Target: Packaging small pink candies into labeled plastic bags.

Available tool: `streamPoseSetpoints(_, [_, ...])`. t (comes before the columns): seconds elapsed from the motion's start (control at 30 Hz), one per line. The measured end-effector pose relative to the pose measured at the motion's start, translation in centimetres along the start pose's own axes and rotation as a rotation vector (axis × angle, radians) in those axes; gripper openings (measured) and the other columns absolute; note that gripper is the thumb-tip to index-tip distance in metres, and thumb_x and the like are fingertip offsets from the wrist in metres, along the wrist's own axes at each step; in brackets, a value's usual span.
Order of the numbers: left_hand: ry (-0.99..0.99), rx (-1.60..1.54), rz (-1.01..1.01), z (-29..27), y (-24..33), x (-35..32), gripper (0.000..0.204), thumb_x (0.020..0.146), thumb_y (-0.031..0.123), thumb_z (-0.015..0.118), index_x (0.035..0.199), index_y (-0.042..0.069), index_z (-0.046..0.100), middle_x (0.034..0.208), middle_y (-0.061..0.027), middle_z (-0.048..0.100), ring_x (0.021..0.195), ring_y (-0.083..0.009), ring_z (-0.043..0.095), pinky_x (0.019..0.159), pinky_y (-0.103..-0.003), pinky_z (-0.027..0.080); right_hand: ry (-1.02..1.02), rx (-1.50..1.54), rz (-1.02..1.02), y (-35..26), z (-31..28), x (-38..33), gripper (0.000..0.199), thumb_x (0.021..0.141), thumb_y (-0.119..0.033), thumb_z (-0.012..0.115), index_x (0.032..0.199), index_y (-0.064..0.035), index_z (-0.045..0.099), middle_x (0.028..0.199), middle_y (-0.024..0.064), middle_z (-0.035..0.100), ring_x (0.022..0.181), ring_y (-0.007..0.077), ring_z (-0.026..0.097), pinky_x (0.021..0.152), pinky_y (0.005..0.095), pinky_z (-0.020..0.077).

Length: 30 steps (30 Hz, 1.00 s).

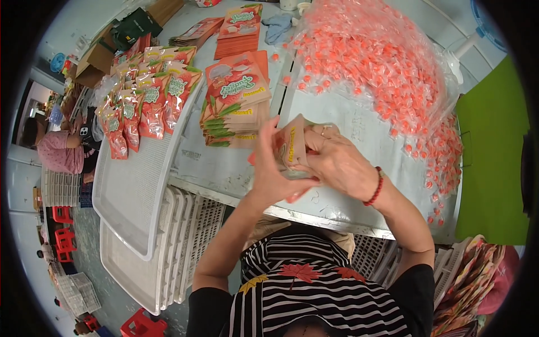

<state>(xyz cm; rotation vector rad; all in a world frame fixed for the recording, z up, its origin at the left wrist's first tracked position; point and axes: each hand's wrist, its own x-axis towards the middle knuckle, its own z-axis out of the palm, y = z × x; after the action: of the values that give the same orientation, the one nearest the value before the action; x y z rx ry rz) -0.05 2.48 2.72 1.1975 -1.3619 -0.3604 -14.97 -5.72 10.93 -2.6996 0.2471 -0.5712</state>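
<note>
Both my hands hold one printed stand-up pouch [293,147] over the metal table [337,216]. My left hand [273,168] grips its left side from below, thumb raised. My right hand [336,162], with a red bead bracelet at the wrist, closes over the pouch's top right edge. A pile of small orange-pink wrapped sweets [382,62] spreads on clear plastic just beyond my right hand. A stack of flat pouches [236,98] lies just left of my hands.
A white perforated tray [140,191] at left carries rows of filled pouches [149,98]; more white trays [174,253] are stacked below it. More pouch stacks [238,31] lie at the far end. Another person [62,149] sits far left. Red stools [62,236] stand on the floor.
</note>
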Motion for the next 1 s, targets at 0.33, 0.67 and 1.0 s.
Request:
streamPoseSetpoints(0.33, [-0.337, -0.311, -0.42, -4.5, 1.6, 2.5, 0.023, 0.093, 0.017, 0.059, 0.094, -0.005, 0.065, 0.077, 0.0003, 0.06, 0.071, -0.0027, 0.049, 0.062, -0.022, 0.043, -0.138, 0.167, 0.082, -1.4, -3.1, 0.3, 0.021, 0.085, -0.021, 0.063, 0.092, -0.0025, 0.068, 0.085, 0.0165, 0.062, 0.076, 0.0345, 0.061, 0.065, 0.041, 0.0503])
streamPoseSetpoints(0.67, [-0.023, -0.303, -0.357, -3.6, 2.7, 1.0, 0.025, 0.095, 0.018, 0.056, 0.103, -0.003, 0.067, 0.076, -0.0008, 0.064, 0.07, -0.0046, 0.051, 0.063, -0.021, 0.044, -0.095, 0.038, 0.019, -1.8, -1.7, -0.6, 0.024, 0.082, -0.021, 0.067, 0.09, 0.0017, 0.065, 0.101, 0.0146, 0.065, 0.079, 0.0332, 0.064, 0.066, 0.0382, 0.0525])
streamPoseSetpoints(1.0, [0.029, -0.12, -0.144, -3.3, 2.9, 0.2, 0.025, 0.096, 0.019, 0.056, 0.099, -0.003, 0.067, 0.074, -0.0018, 0.064, 0.066, -0.0065, 0.054, 0.061, -0.023, 0.045, -0.275, 0.06, 0.286, -2.3, -1.9, -0.3, 0.026, 0.083, -0.014, 0.067, 0.095, 0.0071, 0.06, 0.087, 0.0218, 0.065, 0.07, 0.0396, 0.063, 0.058, 0.0423, 0.0503])
